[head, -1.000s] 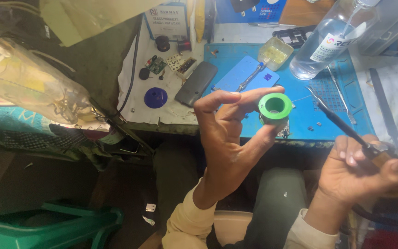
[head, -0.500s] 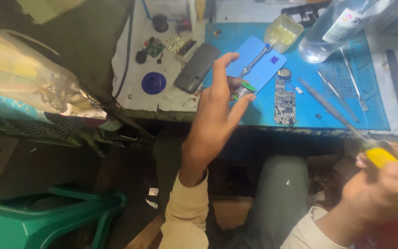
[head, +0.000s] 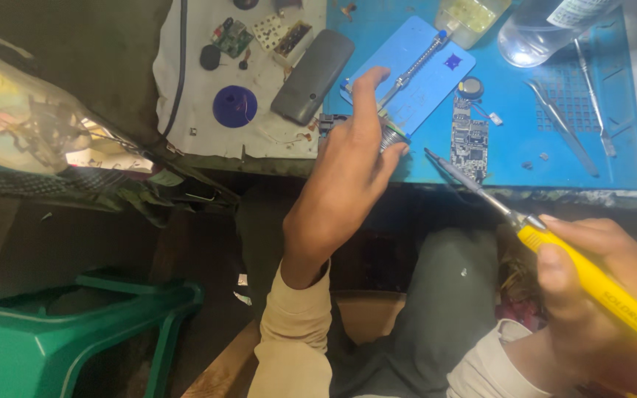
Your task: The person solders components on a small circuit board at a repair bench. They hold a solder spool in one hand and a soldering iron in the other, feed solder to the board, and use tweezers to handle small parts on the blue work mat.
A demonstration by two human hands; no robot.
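My left hand [head: 344, 166] reaches to the front edge of the blue work mat [head: 554, 158]. Its fingers close on a small spool of solder wire [head: 391, 138], mostly hidden by the fingers. My right hand [head: 599, 284] grips a yellow-handled soldering iron [head: 591, 280] at the lower right. The iron's metal tip [head: 430, 153] points up-left, just right of the spool. A small bare circuit board [head: 470, 138] lies on the mat close to the tip.
On the mat are a light-blue pad [head: 425, 92] with a screwdriver [head: 414, 63] across it, tweezers [head: 562, 127] and a clear bottle [head: 543, 33]. A dark phone [head: 312, 75] and a blue disc [head: 234, 105] lie on white paper [head: 186, 96]. A green stool [head: 75, 335] stands lower left.
My left hand has carried the spool from up near the camera down to the mat's front edge. The soldering iron's tip has come in towards the spool.
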